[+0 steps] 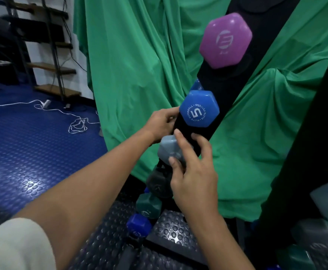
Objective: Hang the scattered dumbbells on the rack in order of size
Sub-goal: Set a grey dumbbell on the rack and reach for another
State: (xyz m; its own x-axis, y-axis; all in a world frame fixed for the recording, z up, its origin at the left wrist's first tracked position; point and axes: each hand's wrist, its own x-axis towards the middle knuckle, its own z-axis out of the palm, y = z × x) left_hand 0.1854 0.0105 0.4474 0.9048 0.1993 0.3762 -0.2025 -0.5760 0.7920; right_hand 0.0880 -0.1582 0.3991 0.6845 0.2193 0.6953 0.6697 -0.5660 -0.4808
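Your left hand (164,123) and right hand (193,168) both grip the grey hexagonal dumbbell (169,151), at six o'clock of the blue hexagonal "5" dumbbell (198,110) on the black rack (237,78).

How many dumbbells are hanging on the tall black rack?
5 show: the purple dumbbell on top, then the blue dumbbell, the grey dumbbell under the right hand, the black dumbbell and the teal dumbbell. More may be hidden.
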